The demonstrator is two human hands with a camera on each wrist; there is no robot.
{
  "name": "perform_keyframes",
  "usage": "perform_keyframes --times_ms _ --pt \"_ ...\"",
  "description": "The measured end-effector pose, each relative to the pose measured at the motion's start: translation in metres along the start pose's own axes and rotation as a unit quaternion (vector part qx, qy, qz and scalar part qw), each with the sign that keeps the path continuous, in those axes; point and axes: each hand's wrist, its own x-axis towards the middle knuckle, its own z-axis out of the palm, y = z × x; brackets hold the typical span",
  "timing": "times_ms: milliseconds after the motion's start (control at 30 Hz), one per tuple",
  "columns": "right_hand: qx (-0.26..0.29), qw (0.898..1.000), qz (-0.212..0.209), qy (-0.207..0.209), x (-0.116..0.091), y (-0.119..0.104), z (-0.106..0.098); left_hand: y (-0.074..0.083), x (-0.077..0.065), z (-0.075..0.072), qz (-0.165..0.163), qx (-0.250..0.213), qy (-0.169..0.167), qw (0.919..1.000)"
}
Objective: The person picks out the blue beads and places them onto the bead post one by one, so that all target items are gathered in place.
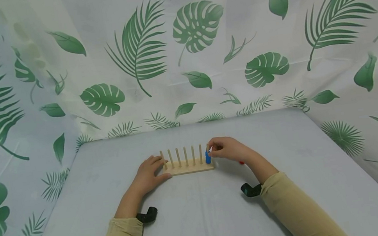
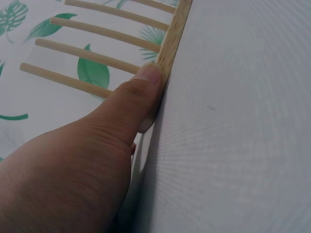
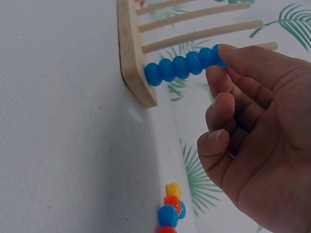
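A wooden peg rack [image 1: 188, 169] with a row of upright pegs stands on the table. My left hand [image 1: 148, 175] grips its left end, the thumb [image 2: 141, 87] against the front edge of the base and the fingers behind. On the rightmost peg sits a stack of blue beads [image 3: 180, 67], the lowest touching the base. My right hand [image 1: 228, 148] pinches the top blue bead [image 3: 217, 56] between thumb and index finger, around that peg. Its other fingers are bent and hold nothing. The other pegs visible in the head view bear no beads.
Loose yellow [image 3: 173, 190], red [image 3: 172, 204] and blue beads [image 3: 167, 216] lie on the table right of the rack, mostly hidden by the right arm in the head view. A leaf-patterned sheet [image 1: 166, 109] hangs behind the white tabletop [image 1: 193, 212].
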Motion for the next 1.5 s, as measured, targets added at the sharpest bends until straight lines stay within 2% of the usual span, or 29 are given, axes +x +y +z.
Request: perform_keyframes --times_ms 300,600,733,900,1100,1500 --pt "-0.012 1.000 0.020 0.009 -0.008 0.006 -0.010 0.002 -0.001 -0.001 0.005 0.002 0.005 1.0000" --pt "-0.024 0.995 0.091 0.036 -0.026 0.036 -0.042 0.001 -0.002 0.000 0.010 0.002 0.008 0.9999" --pt "-0.033 0.992 0.113 0.032 -0.031 0.052 -0.050 -0.001 -0.002 0.001 0.008 0.002 0.009 0.9999" --pt "-0.037 0.989 0.139 0.015 -0.031 0.067 -0.048 -0.003 0.000 0.003 0.008 0.003 0.007 0.9999" --pt "-0.021 0.990 0.136 -0.011 -0.029 0.071 -0.041 -0.003 0.000 0.003 0.009 0.000 0.009 0.9999" --pt "-0.039 0.986 0.163 0.010 -0.026 0.072 -0.037 -0.004 0.001 0.003 0.008 -0.001 0.005 1.0000"
